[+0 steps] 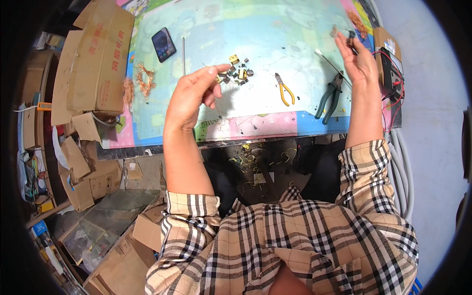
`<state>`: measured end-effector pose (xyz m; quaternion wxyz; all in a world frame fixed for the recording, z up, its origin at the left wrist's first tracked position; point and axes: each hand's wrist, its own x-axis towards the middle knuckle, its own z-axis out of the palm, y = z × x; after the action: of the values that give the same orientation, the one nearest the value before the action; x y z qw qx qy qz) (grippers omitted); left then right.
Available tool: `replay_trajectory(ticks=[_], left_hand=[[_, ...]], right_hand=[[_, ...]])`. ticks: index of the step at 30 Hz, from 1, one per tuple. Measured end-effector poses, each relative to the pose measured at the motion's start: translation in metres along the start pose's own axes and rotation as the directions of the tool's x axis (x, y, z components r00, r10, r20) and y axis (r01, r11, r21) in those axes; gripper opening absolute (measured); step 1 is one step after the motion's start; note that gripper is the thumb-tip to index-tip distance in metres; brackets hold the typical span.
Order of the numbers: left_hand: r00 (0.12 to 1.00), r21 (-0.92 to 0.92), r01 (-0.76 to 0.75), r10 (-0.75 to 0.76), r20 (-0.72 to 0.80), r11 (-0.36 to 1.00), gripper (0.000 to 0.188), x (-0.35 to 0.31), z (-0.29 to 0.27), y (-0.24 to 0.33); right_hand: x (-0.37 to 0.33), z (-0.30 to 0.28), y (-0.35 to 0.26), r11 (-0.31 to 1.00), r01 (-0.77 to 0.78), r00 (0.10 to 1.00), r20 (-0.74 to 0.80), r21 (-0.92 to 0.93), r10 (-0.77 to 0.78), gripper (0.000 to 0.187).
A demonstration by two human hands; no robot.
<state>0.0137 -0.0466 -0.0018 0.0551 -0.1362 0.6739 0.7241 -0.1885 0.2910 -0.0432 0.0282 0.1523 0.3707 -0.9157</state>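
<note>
My left hand (194, 93) hovers beside a loose pile of small parts (227, 77), black and dark pieces with yellow-wrapped blocks such as one small transformer (234, 59). Its index finger reaches toward the pile, the thumb lies against it and the other fingers curl. A thin line seems to stick out there; what it is I cannot make out. At the table's right side my right hand (361, 64) has a small dark part (352, 40) between thumb and fingers. Below it lie dark-green-handled pliers (328, 101) and a thin metal rod (334, 69).
Yellow-handled cutters (284, 90) lie mid-table. A phone (163, 44), another rod (184, 56) and copper wire tangles (145, 81) are at left. More copper wire (357, 24) lies far right, near a black meter-like box (391, 73) with red leads. A cardboard box (98, 59) borders the left edge.
</note>
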Motion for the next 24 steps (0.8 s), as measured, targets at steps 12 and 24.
replay_trajectory(ticks=[12, 24], left_hand=[[0.850, -0.145, -0.170, 0.071, -0.521, 0.975, 0.033, -0.006, -0.073, -0.011], [0.631, 0.744, 0.138, 0.521, -0.575, 0.654, 0.045, 0.011, -0.052, -0.021]], right_hand=[[-0.014, 0.007, -0.004, 0.923, -0.105, 0.953, 0.228, -0.370, 0.199, 0.025], [-0.049, 0.032, 0.030, 0.858, -0.179, 0.863, 0.342, -0.482, 0.372, 0.019]])
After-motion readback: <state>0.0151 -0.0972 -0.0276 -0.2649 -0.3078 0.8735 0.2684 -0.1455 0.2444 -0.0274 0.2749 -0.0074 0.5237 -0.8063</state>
